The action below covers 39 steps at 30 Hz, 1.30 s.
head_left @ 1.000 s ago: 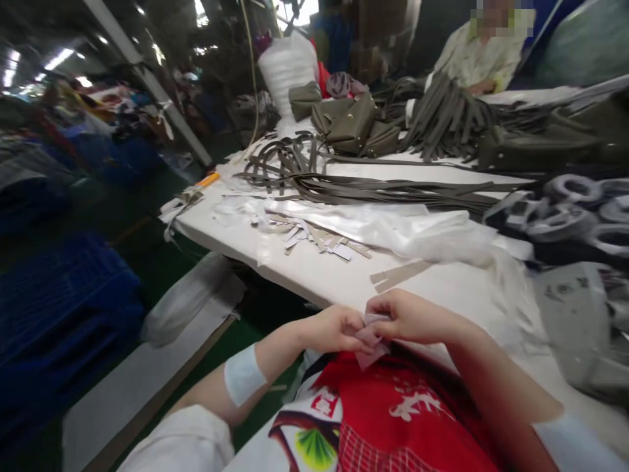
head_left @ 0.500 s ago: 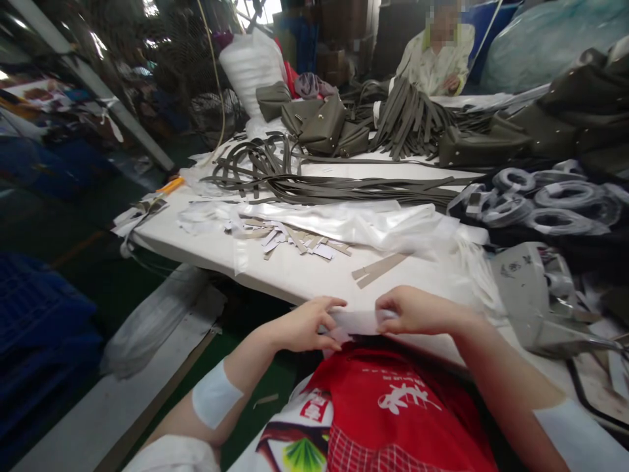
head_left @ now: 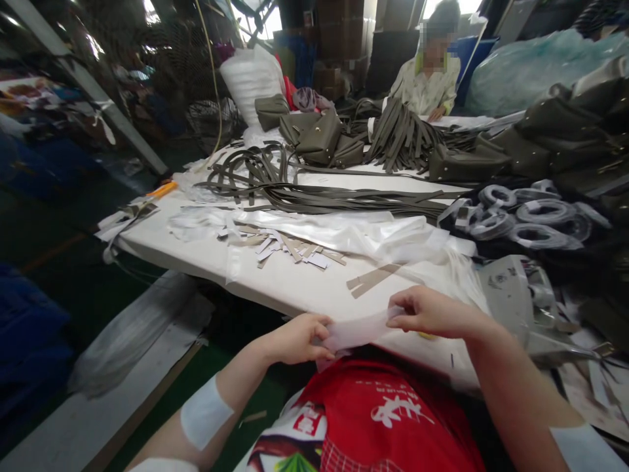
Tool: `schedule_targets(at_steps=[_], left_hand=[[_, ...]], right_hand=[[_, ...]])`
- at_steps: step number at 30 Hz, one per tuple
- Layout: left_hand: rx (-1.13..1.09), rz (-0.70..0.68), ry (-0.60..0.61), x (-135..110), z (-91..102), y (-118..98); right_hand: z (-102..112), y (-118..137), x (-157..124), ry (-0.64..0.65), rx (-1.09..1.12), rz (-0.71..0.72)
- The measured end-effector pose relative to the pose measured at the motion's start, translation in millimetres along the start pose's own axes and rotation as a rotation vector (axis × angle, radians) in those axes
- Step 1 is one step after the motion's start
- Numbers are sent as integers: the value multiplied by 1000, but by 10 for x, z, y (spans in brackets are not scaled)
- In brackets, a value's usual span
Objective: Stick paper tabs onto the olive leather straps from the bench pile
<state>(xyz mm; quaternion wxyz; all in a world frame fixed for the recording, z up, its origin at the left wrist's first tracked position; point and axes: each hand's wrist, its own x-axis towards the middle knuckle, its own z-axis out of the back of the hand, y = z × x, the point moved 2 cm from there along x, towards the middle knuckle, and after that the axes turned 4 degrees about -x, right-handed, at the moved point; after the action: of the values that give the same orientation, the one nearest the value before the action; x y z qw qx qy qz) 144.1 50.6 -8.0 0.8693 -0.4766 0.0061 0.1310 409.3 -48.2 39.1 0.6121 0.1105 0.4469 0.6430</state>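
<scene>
My left hand (head_left: 295, 339) and my right hand (head_left: 426, 312) pinch the two ends of a thin pale strip (head_left: 358, 330), stretched between them just above the near edge of the white table (head_left: 295, 285). Both hands are closed on it, the left lower than the right. Right beyond the strip, two tan card strips (head_left: 369, 279) lie on the table. A scatter of small cut pieces (head_left: 287, 246) lies further back, beside clear plastic sheeting (head_left: 363, 231).
Long olive straps (head_left: 339, 195) and olive bags (head_left: 319, 136) cover the far half of the table. Rolls of grey tape (head_left: 535, 219) sit at the right. Another person (head_left: 426, 82) works at the far end. Floor and a pale bag (head_left: 132, 331) lie at the left.
My hands have drawn apart and the folded piece has opened into a longer strip. The right hand rose a little; the view tilted up and right.
</scene>
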Motion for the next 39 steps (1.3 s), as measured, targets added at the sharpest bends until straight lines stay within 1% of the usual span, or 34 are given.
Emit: schedule_targets(at_steps=[2, 5, 8, 10, 13, 15, 17, 19, 21, 23, 26, 28, 31, 33, 36, 39], left_hand=[[-23, -23, 17, 87, -30, -90], [-108, -89, 59, 293, -127, -226], [-236, -101, 76, 492, -255, -281], [-299, -86, 39, 572, -322, -283], [-303, -83, -45, 610, -371, -276], [-269, -64, -89, 611, -381, -263], [-240, -39, -103, 604, -382, -247], [-240, -36, -101, 590, -368, -239], [-277, -57, -86, 571, -339, -243], [-338, -85, -61, 553, -306, -254], [-394, -119, -36, 545, -297, -272], [-365, -114, -44, 557, -335, -277], [-303, -61, -82, 585, -434, -281], [-303, -19, -127, 598, -488, -287], [-325, 6, -216, 597, -516, -302], [-308, 8, -239, 583, -511, -312]], right_hand=[[-60, 52, 60, 29, 1, 25], [-140, 129, 159, 57, -14, 71], [-147, 141, 202, 29, -44, 93], [-115, 101, 186, -55, -43, 90], [-105, 10, 123, -219, 68, 75], [-161, -32, 85, -341, 169, 75], [-261, -42, 57, -457, 234, 68], [-380, -29, 31, -511, 240, 52], [-480, -9, -2, -499, 197, 64], [-536, -10, -38, -467, 143, 97], [-541, -64, -65, -476, 87, 101], [-526, -104, -61, -508, 51, 85], [-525, -124, -50, -523, 21, 75], [-530, -118, -55, -537, 45, 82], [-537, -96, -68, -545, 119, 139], [-542, -77, -61, -531, 167, 143]])
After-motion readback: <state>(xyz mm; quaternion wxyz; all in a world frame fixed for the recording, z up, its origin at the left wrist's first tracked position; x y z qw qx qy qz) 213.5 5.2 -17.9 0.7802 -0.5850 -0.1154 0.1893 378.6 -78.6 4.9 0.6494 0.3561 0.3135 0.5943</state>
